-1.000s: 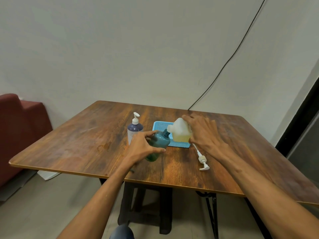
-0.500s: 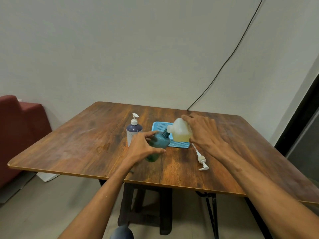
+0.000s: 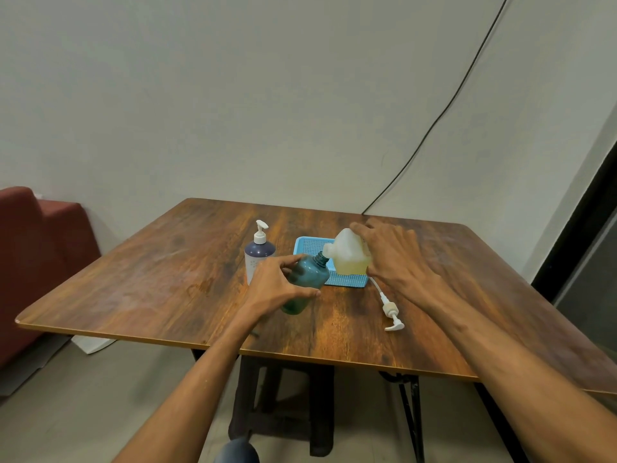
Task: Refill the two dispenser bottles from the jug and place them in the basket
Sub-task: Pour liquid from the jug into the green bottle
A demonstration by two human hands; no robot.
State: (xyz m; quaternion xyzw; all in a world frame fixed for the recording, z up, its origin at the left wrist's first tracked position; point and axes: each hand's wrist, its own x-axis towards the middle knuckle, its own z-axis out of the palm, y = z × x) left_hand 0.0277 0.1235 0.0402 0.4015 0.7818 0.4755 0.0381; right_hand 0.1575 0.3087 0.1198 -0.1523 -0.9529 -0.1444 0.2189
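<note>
Two-handed refill under way: fingers (image 3: 287, 261) of the left hand (image 3: 275, 290) wrap the tilted teal bottle (image 3: 306, 279), the right hand (image 3: 397, 259) clasps the tipped jug (image 3: 349, 260); next, probably, careful spout-to-neck aim.

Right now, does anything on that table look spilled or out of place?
No spill shows. One pump lies loose on the table; the teal bottle, capless, is held tilted at the tipped jug's spout.
</note>
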